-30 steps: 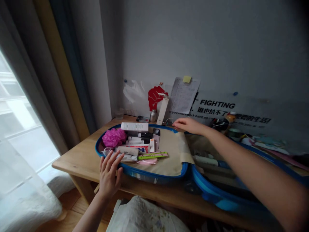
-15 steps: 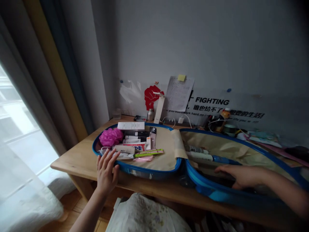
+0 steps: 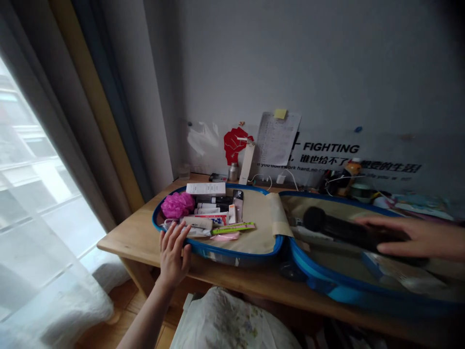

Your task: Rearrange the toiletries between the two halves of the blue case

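Observation:
A blue-rimmed suitcase (image 3: 232, 254) lies opened out on the wooden desk. My left hand (image 3: 173, 249) rests on the near rim of its left half, fingers stretched out and holding nothing. Inside that half are a pink bath puff (image 3: 178, 205), a white box (image 3: 206, 189), a toothpaste tube (image 3: 214, 217), a lime-green packet (image 3: 232, 228) and several other tubes. Over the right half, my right hand (image 3: 403, 237) grips a long black cylindrical object (image 3: 345, 230) with a rounded end; motion blur hides its exact kind. Below it lies a blue-and-white packet (image 3: 403, 271).
The desk (image 3: 123, 240) stands against a grey wall with a sheet of paper (image 3: 278, 138) pinned up. A white lamp (image 3: 247, 162), a metal bottle (image 3: 233, 172) and cables stand behind the suitcase. Curtains (image 3: 90, 97) hang at the left. A floral cloth (image 3: 232, 322) lies in front.
My right hand has lifted the black cylindrical object from inside the right half. My left hand stays on the rim. The view has turned slightly left.

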A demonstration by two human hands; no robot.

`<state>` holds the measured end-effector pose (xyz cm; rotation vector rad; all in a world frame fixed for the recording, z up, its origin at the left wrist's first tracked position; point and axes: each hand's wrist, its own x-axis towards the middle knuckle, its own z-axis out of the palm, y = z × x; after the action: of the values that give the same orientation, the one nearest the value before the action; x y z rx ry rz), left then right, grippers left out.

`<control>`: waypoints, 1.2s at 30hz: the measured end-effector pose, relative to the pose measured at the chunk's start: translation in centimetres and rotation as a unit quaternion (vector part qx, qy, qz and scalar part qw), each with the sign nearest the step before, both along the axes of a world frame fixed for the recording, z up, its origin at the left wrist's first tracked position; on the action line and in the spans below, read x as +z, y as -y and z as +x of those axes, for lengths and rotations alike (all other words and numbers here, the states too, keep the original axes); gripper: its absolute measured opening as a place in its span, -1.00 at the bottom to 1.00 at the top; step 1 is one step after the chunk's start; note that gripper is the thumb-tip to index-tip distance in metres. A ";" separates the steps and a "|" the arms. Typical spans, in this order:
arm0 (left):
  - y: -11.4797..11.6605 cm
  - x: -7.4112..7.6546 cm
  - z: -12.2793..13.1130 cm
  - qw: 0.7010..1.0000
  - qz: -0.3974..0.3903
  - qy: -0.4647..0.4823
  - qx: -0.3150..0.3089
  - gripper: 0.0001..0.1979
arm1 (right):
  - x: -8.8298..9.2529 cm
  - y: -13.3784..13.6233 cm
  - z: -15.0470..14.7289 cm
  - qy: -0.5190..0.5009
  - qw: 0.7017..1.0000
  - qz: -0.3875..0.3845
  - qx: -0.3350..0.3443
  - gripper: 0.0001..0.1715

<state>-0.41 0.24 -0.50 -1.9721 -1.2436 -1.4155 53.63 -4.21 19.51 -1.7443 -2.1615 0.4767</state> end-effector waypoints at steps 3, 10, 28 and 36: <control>-0.2 -0.1 -0.1 1.000 0.005 -0.003 -0.003 -0.48 | 2.7 -1.0 -7.0 -0.026 0.998 -0.052 0.020 -0.25; -0.1 0.2 0.1 0.999 0.026 0.015 -0.027 -0.36 | -0.5 -4.4 -25.3 -0.037 0.994 -0.007 0.100 -0.48; -1.8 6.7 0.4 0.982 -0.065 -0.154 -0.088 -0.50 | -5.8 -5.6 -33.1 -0.040 0.980 -0.006 0.193 -0.36; -1.5 5.9 0.2 0.989 -0.041 -0.127 -0.060 -0.55 | -1.4 -8.8 -22.6 -0.063 0.994 0.046 0.076 -0.52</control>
<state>-0.22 1.78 5.41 -2.2350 -1.1006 -1.1371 31.01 4.55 18.06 -1.4677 -2.1996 0.5014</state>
